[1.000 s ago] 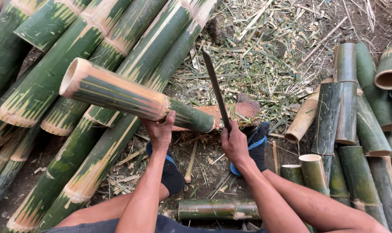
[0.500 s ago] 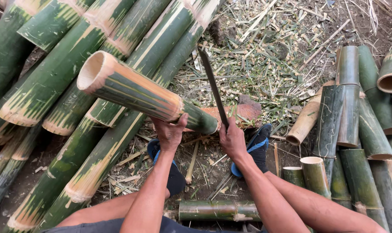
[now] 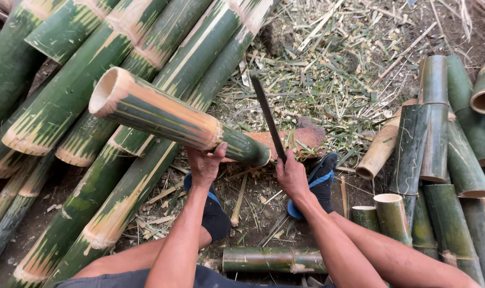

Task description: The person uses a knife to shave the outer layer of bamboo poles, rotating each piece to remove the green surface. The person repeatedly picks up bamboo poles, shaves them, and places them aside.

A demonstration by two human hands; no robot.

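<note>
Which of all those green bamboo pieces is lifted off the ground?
The partly peeled green-and-tan bamboo tube that the left hand props up; the other bamboo lies on the ground or in stacks.

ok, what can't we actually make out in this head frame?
- Knife handle: wrapped by the right hand.
- Near end of the held bamboo: against the wood block, contact hidden behind the blade and hand.
- Feet in the sandals: partly covered by both forearms.
- Left hand fingers: under the bamboo.
- Stacked poles: cut off by the left and top edges.
</note>
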